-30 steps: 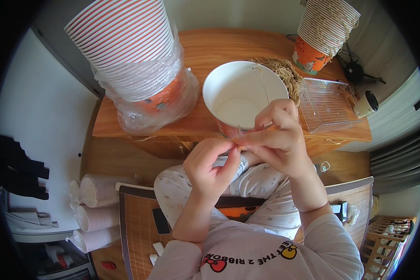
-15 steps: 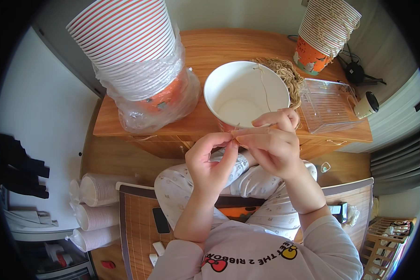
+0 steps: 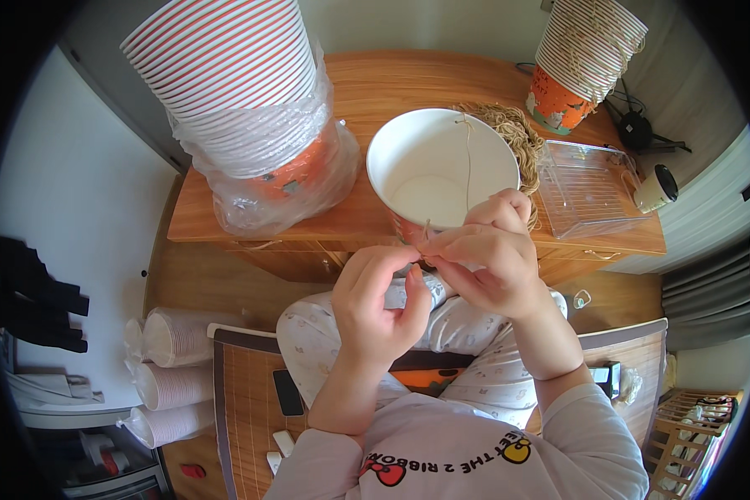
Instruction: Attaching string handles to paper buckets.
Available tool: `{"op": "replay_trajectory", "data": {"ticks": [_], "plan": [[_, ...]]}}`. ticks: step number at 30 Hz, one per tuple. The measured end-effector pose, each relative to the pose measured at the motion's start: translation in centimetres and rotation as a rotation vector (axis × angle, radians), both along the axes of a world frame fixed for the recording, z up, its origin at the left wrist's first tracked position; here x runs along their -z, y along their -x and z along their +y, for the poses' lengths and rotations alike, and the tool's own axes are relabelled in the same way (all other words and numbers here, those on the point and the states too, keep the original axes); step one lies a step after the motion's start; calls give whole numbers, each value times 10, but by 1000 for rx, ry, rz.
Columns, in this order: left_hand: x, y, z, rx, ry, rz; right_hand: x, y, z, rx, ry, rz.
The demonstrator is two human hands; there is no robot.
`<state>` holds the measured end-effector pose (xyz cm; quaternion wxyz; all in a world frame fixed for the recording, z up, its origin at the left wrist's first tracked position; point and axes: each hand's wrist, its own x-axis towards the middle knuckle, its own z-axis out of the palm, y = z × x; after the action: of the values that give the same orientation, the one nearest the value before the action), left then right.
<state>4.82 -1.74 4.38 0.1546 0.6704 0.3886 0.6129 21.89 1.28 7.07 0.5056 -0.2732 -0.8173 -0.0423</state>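
A large white paper bucket [image 3: 396, 162] stands upright at the table's near edge, its mouth toward me. From a knot on its far rim, a thin tan string [image 3: 469, 162] runs down across the inside to my right hand [image 3: 496, 258]. That hand is closed at the near rim, thumb and forefinger pinching the string's end; a short bit pokes up above the fingertips. My left hand [image 3: 371, 296] is beside it, thumb and forefinger parted, the forefinger's tip close to the right fingertips. Behind the bucket's right side lies a bundle of tan strings [image 3: 521, 137].
A tall bucket stack [image 3: 225, 75] in clear plastic stands left on the wooden table [image 3: 392, 71]. Back right is another stack [image 3: 571, 75] hung with strings. A clear tray [image 3: 587, 187] and a cup [image 3: 654, 190] sit at right. Wrapped stacks [image 3: 175, 387] lie on the floor.
My left thumb has come away from its forefinger and dropped slightly. My right hand still pinches the string, which now hangs straighter inside the bucket.
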Motion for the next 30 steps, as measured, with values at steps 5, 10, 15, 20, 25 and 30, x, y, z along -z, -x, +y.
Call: {"op": "replay_trajectory", "data": {"ticks": [5, 10, 15, 20, 25, 30], "plan": [[-2, 2, 0, -41, -67, 61, 3, 3, -1, -17, -14, 49], [-6, 0, 1, -115, -79, 53, 5, 1, -5, 42, 19, 90], [-7, -1, 3, -117, -155, 101, 3, 1, -4, 68, -33, 85], [-6, -3, 2, -113, -135, 63, 6, 3, 1, 32, -87, 131], [-3, -5, 0, -76, -51, -21, 9, 3, 0, 56, -90, 106], [11, -6, 1, 26, 113, -210, 13, 7, 1, 137, -184, 96]]}}
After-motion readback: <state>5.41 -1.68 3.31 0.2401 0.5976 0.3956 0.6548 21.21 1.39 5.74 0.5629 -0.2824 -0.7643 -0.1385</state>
